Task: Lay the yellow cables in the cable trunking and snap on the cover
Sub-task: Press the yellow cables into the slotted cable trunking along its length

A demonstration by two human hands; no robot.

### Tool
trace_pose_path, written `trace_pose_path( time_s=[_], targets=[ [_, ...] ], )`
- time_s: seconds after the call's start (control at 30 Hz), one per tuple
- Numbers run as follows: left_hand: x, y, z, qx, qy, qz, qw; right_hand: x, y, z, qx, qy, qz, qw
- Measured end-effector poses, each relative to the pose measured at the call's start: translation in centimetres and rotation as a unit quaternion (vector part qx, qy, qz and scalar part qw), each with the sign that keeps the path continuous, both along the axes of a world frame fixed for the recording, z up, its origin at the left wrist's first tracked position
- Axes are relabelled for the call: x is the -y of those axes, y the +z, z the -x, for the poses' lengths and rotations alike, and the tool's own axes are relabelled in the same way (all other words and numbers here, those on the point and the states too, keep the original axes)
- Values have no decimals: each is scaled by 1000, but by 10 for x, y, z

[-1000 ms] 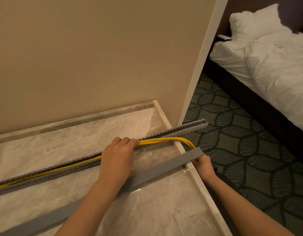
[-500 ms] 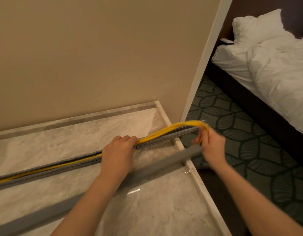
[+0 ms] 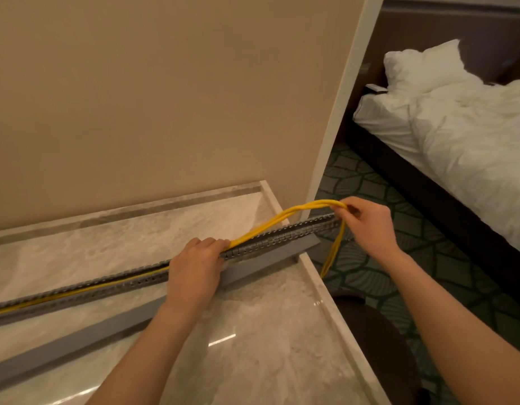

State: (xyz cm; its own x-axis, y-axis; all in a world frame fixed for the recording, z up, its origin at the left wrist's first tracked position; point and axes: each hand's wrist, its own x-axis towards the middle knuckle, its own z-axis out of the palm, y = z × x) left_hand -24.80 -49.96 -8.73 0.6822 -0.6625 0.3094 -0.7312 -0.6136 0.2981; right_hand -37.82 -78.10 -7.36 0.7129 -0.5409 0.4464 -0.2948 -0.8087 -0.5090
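While the yellow cables are clamped into the trunking by the curled left hand near the desk's right edge, their loop is pinched beyond it by the right hand; the cover lies alongside.

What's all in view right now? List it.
cables: a few, count unclear, yellow; in the trunking at left, arching out of it at right, end hanging off the table
trunking: one, grey, slotted; along the table, right end past the edge
cover: one, grey; flat on the table, in front of the trunking
table: one, pale marble; against the wall
wall: beige; behind the table
bed: one, white bedding; right
pillow: one, white; head of the bed
carpet: green, leaf pattern; floor
left hand: on the trunking, fingers curled over the cables
right hand: pinches the cables above the trunking's right end
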Motion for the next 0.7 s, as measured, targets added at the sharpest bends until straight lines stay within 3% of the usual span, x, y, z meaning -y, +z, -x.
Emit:
trace_pose_path(
  time_s=[0.4,0.7],
  targets=[
    [1,4,-2,37,-21,-7,999,4,-5,8,-36,34,104,993],
    [0,1,-6,19,-20,15,1000,25,27,-16,-98,69,75,990]
  ],
)
